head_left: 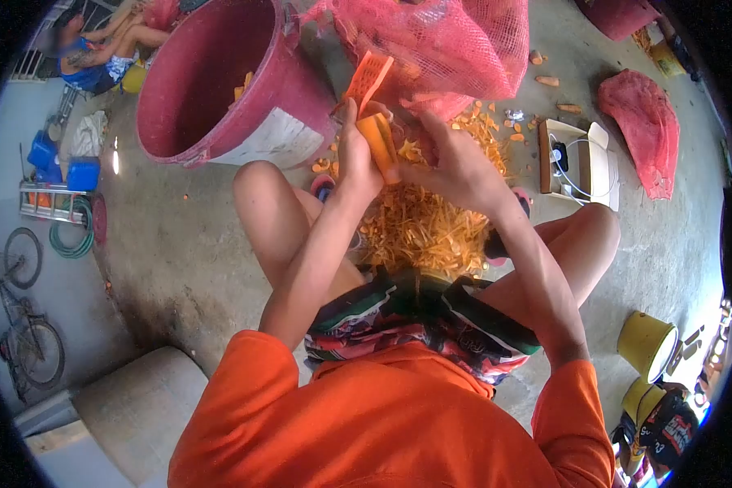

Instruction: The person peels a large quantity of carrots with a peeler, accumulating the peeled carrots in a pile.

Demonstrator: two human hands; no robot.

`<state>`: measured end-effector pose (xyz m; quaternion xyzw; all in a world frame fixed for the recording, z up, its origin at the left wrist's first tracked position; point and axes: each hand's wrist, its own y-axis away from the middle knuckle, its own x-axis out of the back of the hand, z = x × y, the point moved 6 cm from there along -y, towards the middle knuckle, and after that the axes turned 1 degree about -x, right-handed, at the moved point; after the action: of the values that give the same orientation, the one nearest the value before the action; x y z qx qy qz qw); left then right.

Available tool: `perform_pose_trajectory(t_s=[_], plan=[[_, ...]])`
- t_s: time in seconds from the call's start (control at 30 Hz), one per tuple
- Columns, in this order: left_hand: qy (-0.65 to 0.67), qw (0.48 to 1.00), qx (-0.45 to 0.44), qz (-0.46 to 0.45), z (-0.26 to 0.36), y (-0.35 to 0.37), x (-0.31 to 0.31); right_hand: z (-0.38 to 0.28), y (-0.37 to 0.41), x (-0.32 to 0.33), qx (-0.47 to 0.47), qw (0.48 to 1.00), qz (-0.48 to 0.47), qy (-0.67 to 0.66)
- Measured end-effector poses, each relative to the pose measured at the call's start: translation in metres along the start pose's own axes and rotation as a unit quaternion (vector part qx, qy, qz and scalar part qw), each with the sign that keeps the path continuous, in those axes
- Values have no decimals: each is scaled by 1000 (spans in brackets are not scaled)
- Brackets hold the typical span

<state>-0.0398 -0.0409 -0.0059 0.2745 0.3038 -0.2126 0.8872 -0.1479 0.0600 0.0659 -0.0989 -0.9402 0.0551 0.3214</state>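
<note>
My left hand [359, 154] is closed round an orange carrot [376, 145] with a dark stripe along its side. Above its fingertips sticks up a flat orange plastic tool [369, 76] with slots through it. My right hand [457, 169] is slightly blurred, thumb and fingers spread apart, with its fingertips close to the carrot's lower end. Beneath both hands, a heap of orange peelings [427, 232] covers the floor between my legs. Just beyond them lies a pink mesh sack [464, 53] with carrots showing through.
A large pink tub [195, 81] stands front left. To the right are an open cardboard box [577, 167] with a white cable, a red mesh sack [642, 134] and a yellow bucket [647, 345]. Loose carrots [547, 80] lie on the floor. Another person [98, 61] sits far left.
</note>
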Motion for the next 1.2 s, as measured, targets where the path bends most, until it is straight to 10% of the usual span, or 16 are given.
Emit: perform_pose_trajectory(t_s=[1.2], plan=[[-52,999,-4,-9,-2,0,9,0,4,-28,-56,985,-61,154]])
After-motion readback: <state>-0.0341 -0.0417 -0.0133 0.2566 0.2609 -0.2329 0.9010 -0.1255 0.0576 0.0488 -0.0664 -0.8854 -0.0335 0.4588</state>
